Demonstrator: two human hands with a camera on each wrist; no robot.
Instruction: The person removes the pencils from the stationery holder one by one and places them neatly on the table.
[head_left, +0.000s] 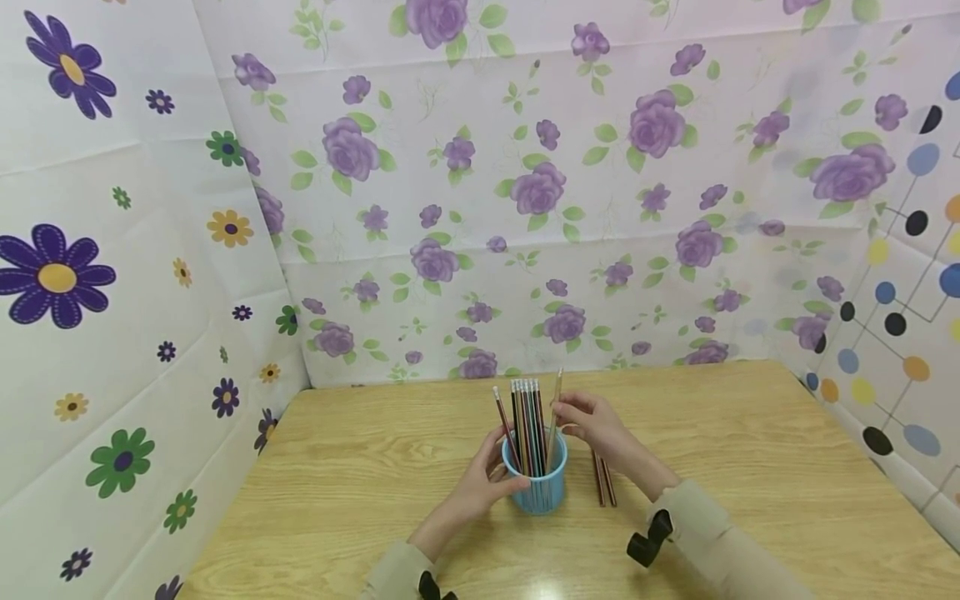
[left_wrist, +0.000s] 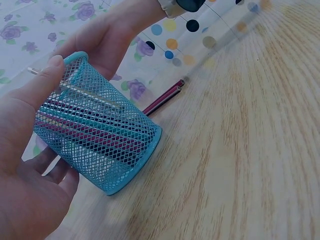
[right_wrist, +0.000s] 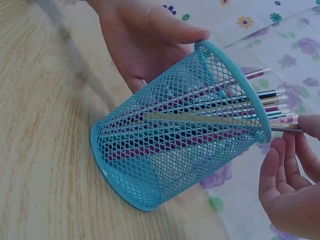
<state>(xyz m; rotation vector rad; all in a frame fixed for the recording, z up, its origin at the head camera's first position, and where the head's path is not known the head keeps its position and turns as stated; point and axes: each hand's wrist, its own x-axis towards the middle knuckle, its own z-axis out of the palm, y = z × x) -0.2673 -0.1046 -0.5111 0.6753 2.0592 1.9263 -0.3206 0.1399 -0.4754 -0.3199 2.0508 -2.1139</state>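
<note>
The left hand (head_left: pixel 476 487) is curled round the cup (head_left: pixel 551 493), its thumb on the near side by the rim and its other fingers round the far left side, spread about as wide as the cup itself. The cup, blue mesh, stands upright on the worktop (head_left: pixel 352 508), between the two hands.

The right hand (head_left: pixel 598 423) pinches the gold pencil (head_left: pixel 552 439) between thumb and forefinger, with hardly any gap between them; the remaining fingers are loosely bent just outside the rim. The gold pencil's pale end rises above those pinching fingers, while its lower part slants down inside the cup, the tip short of the base.

Just left of the right fingers, a bunch of pencils (head_left: pixel 527 417) stands in the cup, dark, red, green and yellowish, pale ends up and well above the rim. Nearer the left fingers, a dark red pencil (head_left: pixel 499 406) leans away from the bunch against the rim.

Two reddish pencils (head_left: pixel 602 483) lie on the worktop below the right hand, just right of the cup, side by side. Well beyond both hands' fingers hangs the flowered cloth (head_left: pixel 480 208), white with purple blooms and green leaves.
</note>
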